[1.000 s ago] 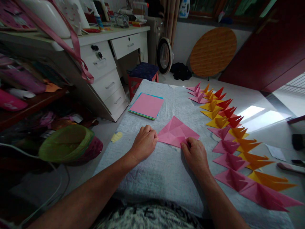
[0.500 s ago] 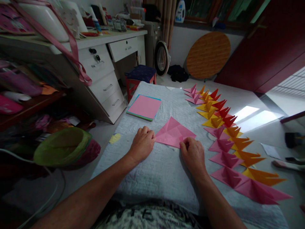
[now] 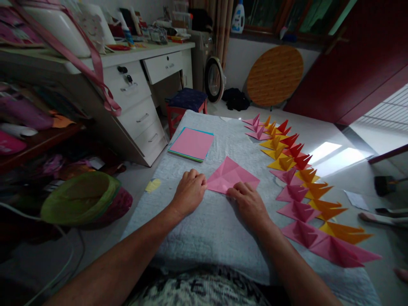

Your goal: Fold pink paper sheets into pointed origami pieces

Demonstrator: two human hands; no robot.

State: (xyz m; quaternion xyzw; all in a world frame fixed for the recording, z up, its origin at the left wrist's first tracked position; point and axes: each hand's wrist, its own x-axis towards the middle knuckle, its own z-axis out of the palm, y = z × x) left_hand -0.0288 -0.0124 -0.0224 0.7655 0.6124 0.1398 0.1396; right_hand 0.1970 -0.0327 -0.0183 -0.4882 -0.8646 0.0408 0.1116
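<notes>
A sheet of pink origami paper (image 3: 229,169), folded into a triangle with crease lines across it, lies on the cloth-covered table. My left hand (image 3: 190,191) is closed, pinching its left corner between thumb and fingers. Along the near folded edge, the bent fingers of my right hand (image 3: 250,204) press together on the paper, right of its middle. Beyond my left hand lies a stack of square coloured paper (image 3: 193,144), pink on top. To the right stand rows of folded paper cranes: pink ones (image 3: 291,193), yellow-orange ones (image 3: 283,162) and red ones (image 3: 301,160).
The table's pale cloth (image 3: 204,238) bears a yellow patch at left. A green-lined bin (image 3: 81,199) stands on the floor at left. Beyond are a white desk (image 3: 137,97), a red stool with a dark cushion (image 3: 187,100) and a round wooden board (image 3: 276,76).
My right hand has slid leftward along the paper's near edge, from near the right corner towards the middle. My left hand keeps its place at the left corner. The view has shifted slightly.
</notes>
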